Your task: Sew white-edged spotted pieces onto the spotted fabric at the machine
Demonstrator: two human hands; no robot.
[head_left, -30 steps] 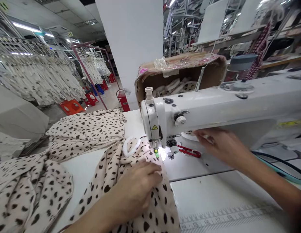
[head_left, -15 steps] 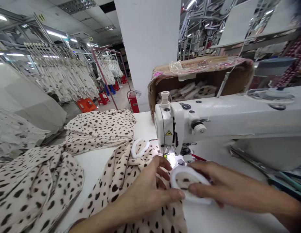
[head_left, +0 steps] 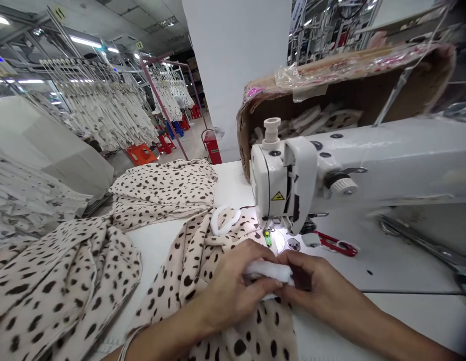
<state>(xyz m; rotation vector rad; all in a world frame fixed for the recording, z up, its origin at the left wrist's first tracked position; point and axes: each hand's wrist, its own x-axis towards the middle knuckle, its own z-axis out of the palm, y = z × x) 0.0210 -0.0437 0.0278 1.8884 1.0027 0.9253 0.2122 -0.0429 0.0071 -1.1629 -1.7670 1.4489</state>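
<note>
Just in front of the sewing machine (head_left: 281,185), a white fluffy piece (head_left: 272,271) is bunched between my two hands. My left hand (head_left: 238,286) wraps round its left part. The fingertips of my right hand (head_left: 308,281) pinch its right end, touching the left fingertips. Under my hands lies spotted beige fabric (head_left: 195,250), which reaches the needle area. A white fluffy ring (head_left: 224,220) rests on that fabric, left of the needle. The underside of the held piece is hidden by my fingers.
Red-handled snips (head_left: 336,244) lie right of the needle, and larger scissors (head_left: 424,243) farther right. Behind the machine stands a cardboard box (head_left: 406,82) holding white pieces. More spotted fabric (head_left: 60,286) is piled at the left. Hanging garments (head_left: 108,115) fill the left background.
The white piece, a flat ring before, is now folded together. My left hand has closed on it and my right hand has moved in to the left. The camera view has shifted closer to the machine.
</note>
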